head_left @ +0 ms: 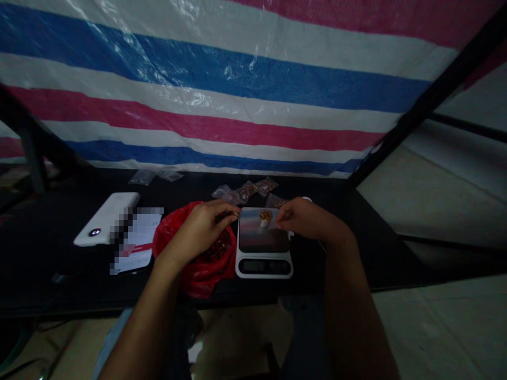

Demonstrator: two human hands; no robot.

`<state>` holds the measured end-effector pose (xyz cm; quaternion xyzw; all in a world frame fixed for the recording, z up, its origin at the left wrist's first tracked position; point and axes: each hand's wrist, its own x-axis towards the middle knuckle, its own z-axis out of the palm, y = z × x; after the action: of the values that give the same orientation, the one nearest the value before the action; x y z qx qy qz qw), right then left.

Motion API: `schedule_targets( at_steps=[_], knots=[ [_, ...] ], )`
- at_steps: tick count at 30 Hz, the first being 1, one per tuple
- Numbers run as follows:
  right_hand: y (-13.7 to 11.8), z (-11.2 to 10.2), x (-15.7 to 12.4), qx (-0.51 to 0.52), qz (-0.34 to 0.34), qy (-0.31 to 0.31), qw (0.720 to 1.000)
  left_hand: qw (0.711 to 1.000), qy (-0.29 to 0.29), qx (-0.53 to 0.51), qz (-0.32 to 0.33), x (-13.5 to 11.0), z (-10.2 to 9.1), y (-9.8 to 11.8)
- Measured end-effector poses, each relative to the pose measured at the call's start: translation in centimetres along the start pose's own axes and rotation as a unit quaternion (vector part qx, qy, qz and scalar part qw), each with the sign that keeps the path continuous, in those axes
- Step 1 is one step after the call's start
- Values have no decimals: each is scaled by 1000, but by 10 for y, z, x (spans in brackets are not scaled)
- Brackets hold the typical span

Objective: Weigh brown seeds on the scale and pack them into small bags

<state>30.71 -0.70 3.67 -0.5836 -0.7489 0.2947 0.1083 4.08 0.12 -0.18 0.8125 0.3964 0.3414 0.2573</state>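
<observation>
A white kitchen scale point(264, 269) with a dark metal plate stands in front of me. On its plate is a small cup point(263, 223) filled with brown, nut-like pieces. My left hand point(204, 227) reaches over a red plastic bag point(170, 232) and ends at the scale's left edge. Its thumb and fingers are pinched around something too small to name. Just right of the cup, my right hand point(307, 217) has its fingers curled together; what they hold, if anything, is hidden. More brown pieces point(217, 249) lie inside the open red bag, partly under my left hand.
Several small clear bags with brown contents point(247, 191) lie behind the scale. Farther left are flat clear bags point(143, 177). A white power bank point(109, 217) and a phone-like item showing a page point(142, 237) lie left of the red bag. Striped sheeting point(237, 95) hangs behind the black table point(317, 184).
</observation>
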Motion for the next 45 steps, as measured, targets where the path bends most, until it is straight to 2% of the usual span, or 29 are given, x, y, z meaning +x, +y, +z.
schedule_targets(
  at_steps=[2, 5, 9, 12, 16, 19, 27, 34, 42, 45],
  knots=[
    [0, -5, -1, 19, 2, 70, 997, 1000, 15, -15, 9, 2, 6, 4],
    [-3, -5, 1, 42, -23, 112, 992, 999, 31, -33, 21, 8, 20, 15],
    [-7, 2, 8, 88, -44, 92, 991, 997, 62, -45, 34, 19, 39, 28],
    [-7, 4, 10, 109, -53, 81, 989, 995, 78, -36, 45, 25, 49, 30],
    [-3, 4, 10, 106, -62, 76, 989, 996, 61, -8, 61, 27, 55, 26],
    [-1, 5, 12, 124, -66, 79, 987, 997, 42, 6, 70, 27, 57, 23],
    [5, 11, 19, 136, -60, 104, 983, 996, 39, 1, 79, 28, 62, 19],
    [12, 10, 18, 194, -79, 80, 975, 997, 28, 3, 77, 26, 62, 27],
    [9, 4, 11, 178, -75, 43, 980, 997, 26, 9, 67, 25, 61, 34],
    [3, 2, 10, 147, -62, 47, 986, 997, 28, 19, 70, 25, 62, 33]
  ],
)
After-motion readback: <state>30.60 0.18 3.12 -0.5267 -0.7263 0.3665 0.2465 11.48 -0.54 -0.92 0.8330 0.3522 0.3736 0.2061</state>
